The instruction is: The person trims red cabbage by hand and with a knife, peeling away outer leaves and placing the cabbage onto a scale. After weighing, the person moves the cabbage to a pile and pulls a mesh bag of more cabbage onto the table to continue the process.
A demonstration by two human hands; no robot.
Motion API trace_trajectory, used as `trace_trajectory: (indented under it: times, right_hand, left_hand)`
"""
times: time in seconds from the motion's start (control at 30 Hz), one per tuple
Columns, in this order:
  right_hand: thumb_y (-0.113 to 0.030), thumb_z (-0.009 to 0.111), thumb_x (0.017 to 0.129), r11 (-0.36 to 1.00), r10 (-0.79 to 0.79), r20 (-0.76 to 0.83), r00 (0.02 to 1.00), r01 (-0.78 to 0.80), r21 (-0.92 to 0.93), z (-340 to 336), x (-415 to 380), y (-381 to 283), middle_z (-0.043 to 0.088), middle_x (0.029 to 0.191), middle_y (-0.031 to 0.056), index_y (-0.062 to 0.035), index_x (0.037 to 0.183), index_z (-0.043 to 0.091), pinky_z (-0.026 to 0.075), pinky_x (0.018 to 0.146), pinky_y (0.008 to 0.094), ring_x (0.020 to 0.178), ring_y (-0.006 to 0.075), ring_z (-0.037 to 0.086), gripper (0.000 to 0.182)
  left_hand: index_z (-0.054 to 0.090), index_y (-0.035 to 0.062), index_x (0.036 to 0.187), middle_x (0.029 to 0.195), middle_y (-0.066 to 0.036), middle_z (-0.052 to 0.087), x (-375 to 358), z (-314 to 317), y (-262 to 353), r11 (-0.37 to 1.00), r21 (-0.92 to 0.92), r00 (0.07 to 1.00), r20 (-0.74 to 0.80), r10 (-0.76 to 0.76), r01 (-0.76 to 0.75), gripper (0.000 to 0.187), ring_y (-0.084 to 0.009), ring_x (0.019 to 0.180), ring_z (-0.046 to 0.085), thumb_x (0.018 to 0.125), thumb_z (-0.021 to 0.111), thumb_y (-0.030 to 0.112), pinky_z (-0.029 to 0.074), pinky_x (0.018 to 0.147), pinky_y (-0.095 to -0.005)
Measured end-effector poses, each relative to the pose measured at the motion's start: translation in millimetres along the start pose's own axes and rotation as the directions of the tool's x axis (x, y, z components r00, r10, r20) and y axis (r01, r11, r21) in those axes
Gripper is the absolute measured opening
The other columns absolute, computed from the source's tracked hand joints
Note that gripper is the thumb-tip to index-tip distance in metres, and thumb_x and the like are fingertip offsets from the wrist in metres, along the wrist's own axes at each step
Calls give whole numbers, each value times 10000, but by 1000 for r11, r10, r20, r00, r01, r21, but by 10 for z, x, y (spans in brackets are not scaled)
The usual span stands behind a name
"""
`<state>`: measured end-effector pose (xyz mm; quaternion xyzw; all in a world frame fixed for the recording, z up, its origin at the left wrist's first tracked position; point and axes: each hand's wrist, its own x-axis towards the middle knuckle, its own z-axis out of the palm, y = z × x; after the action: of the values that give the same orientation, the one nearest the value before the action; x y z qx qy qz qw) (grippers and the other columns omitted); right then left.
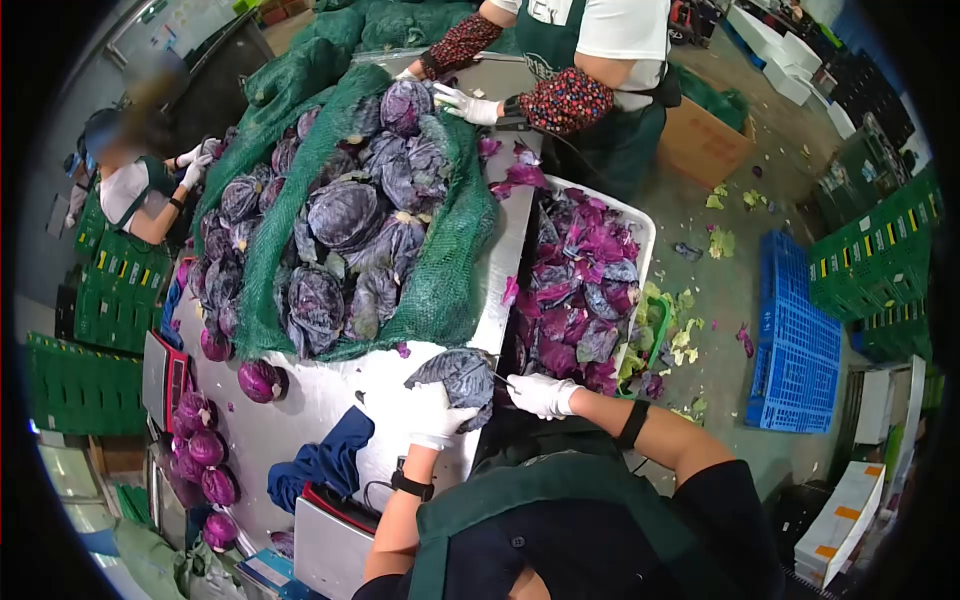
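Note:
My left hand (438, 414), in a white glove, presses on a red cabbage (462, 378) with dull, dark outer leaves at the table's edge. Just right of that cabbage, my gloved right hand (541, 396) is closed around what looks like a small knife (500, 378). Its thin blade points at the cabbage, and the handle is hidden in my fist. Beyond my hands, a pile of untrimmed red cabbages (345, 215) lies in an opened green net sack (450, 285). Shiny purple trimmed cabbages (260, 381) sit along the table's left side.
A white-rimmed bin (645, 235) full of purple leaves stands right of the metal table (350, 385). Co-workers (620, 45) stand opposite and at the left. A blue cloth (325, 458) and a scale (330, 545) are near my left arm. A blue pallet (793, 335) stands at right.

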<state>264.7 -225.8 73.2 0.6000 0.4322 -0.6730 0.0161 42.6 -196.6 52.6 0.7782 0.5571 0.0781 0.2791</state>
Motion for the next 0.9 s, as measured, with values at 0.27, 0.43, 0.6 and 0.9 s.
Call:
trace_trajectory:
  times: [0.27, 0.43, 0.6, 0.9]
  right_hand:
    - [-256, 468, 886, 827, -503, -286, 815, 359, -433, 266, 377, 381, 604, 916, 242, -81, 1288, 380, 455, 760, 483, 814, 421, 590, 447]
    - [-240, 454, 895, 700, -694, -284, 662, 526, -484, 389, 367, 300, 570, 1039, 211, -176, 1441, 202, 476, 745, 463, 807, 399, 586, 605]
    - [-194, 443, 897, 599, -764, -242, 598, 517, -612, 746, 4, 82, 554, 1164, 216, -242, 1448, 162, 518, 769, 399, 938, 343, 611, 620]
    - [-157, 578, 863, 928, -257, -708, 658, 373, 10, 29, -50, 628, 603, 768, 74, -35, 1365, 350, 470, 553, 290, 547, 151, 540, 564]
  left_hand:
    - [344, -31, 1328, 1309, -243, 417, -278, 145, -238, 962, -265, 987, -158, 25, -67, 1020, -349, 1254, 372, 536, 800, 423, 284, 1062, -417]
    - [331, -19, 1342, 1309, -199, 435, -546, 13, -528, 906, -416, 996, -7, 88, -83, 987, -314, 1248, 388, 567, 804, 367, 291, 1061, -403]
    - [432, 39, 1301, 1253, -75, 494, -915, -272, -290, 253, -924, 953, 250, -172, 288, 672, -194, 1152, 461, 709, 746, 85, 396, 961, -316]
    - [403, -38, 1261, 1090, -119, 551, -927, -81, -59, 629, -765, 911, -153, -384, 137, 794, -203, 985, 548, 625, 823, 185, 457, 874, -325]
